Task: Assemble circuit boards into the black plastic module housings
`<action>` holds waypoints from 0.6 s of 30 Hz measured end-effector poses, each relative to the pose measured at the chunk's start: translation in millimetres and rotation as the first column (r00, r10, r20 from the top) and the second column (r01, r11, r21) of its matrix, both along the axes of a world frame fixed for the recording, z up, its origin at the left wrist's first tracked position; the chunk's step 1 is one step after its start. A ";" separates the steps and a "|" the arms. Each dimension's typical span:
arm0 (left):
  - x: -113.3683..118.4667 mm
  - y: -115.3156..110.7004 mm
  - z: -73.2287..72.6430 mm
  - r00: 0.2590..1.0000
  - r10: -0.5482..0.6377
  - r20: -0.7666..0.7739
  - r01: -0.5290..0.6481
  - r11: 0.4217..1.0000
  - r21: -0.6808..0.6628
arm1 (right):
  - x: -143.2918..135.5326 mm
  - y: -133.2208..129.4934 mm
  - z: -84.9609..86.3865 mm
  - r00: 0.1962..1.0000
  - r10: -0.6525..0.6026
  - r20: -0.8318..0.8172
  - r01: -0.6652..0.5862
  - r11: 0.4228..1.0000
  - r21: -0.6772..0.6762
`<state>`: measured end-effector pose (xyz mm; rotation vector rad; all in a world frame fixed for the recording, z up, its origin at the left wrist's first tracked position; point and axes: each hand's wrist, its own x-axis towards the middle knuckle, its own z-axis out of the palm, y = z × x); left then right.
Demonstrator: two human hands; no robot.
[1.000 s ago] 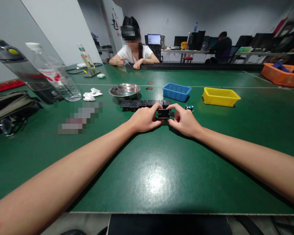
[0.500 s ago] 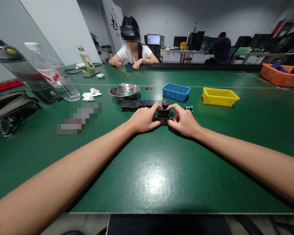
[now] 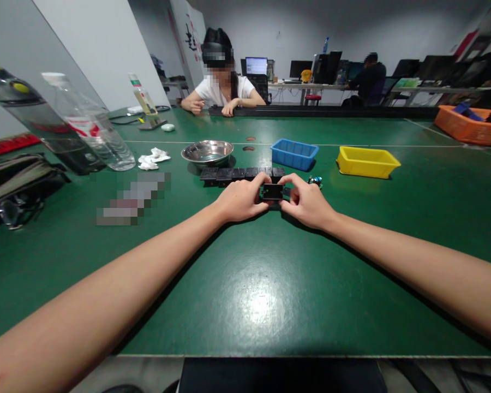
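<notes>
Between my two hands is a small black rectangular case [image 3: 273, 191], its flat dark face turned toward me. My left hand [image 3: 243, 200] grips its left end with thumb and fingers. At the other end, my right hand [image 3: 306, 203] pinches its right side, the fingers curled. Just behind my hands runs a row of several similar black blocks [image 3: 225, 174], partly hidden by my left hand. A small green and blue part [image 3: 316, 180] lies past my right knuckles, too small to name.
Beyond the row stand a steel bowl [image 3: 208, 152], a blue bin [image 3: 294, 154] and a yellow bin [image 3: 367, 162]. Bottles [image 3: 90, 125], crumpled tissue [image 3: 153, 158] and a dark bag [image 3: 20, 180] are at left. An orange basket [image 3: 472, 126] sits far right. A person [image 3: 225, 82] sits opposite.
My hands and the black case stay in the same place. Across the table, the person's hand has shifted slightly, and the thin tool seen in it before no longer shows.
</notes>
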<state>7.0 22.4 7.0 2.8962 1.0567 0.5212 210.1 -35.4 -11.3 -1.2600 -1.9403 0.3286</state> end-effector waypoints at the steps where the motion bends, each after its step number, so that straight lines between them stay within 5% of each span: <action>1: 0.0 0.1 0.0 1.000 0.002 -0.002 -0.002 1.000 0.001 | 0.0 0.0 0.2 1.000 0.001 0.000 -0.001 1.000 -0.001; 18: -0.1 0.1 0.4 1.000 -0.001 0.004 0.001 1.000 0.003 | -0.2 -0.3 0.4 1.000 -0.002 -0.004 0.002 1.000 -0.004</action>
